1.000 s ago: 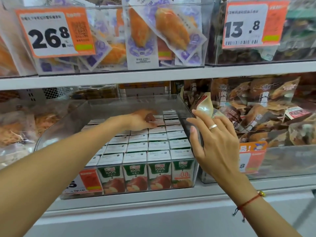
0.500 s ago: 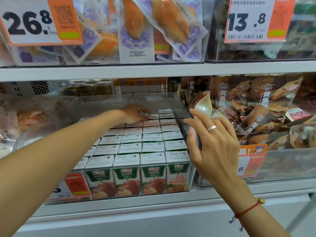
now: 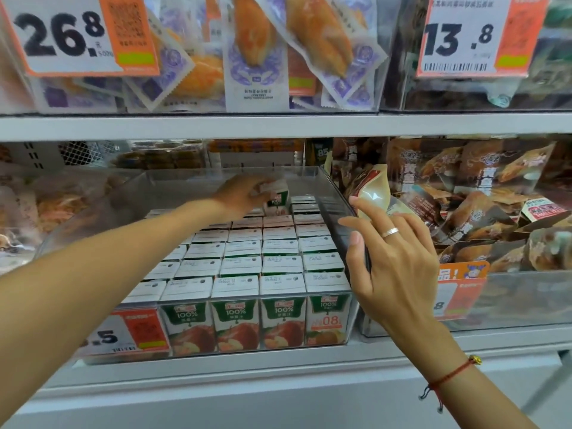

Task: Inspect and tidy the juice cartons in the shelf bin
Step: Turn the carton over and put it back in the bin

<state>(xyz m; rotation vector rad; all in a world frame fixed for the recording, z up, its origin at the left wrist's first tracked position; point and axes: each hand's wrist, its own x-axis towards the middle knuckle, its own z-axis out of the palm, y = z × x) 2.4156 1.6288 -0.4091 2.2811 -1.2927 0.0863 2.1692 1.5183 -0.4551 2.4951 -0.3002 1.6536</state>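
Observation:
A clear plastic shelf bin (image 3: 335,193) holds several rows of small green-and-white apple juice cartons (image 3: 280,263) standing upright. At the back of the bin my left hand (image 3: 240,195) grips one juice carton (image 3: 277,196) and holds it raised above the rows. My right hand (image 3: 394,258) rests with relaxed, spread fingers against the bin's right wall, thumb on the inner side. A ring sits on one of its fingers.
A neighbouring clear bin (image 3: 510,292) on the right is full of brown snack packs, one pale pouch (image 3: 373,190) leaning over the divider. The shelf board (image 3: 278,125) above carries bins of packaged food with price tags (image 3: 473,35). Another bin (image 3: 28,212) stands left.
My left hand has taken hold of a carton in the back rows and lifted it clear of the others. My right hand stays on the bin's right wall.

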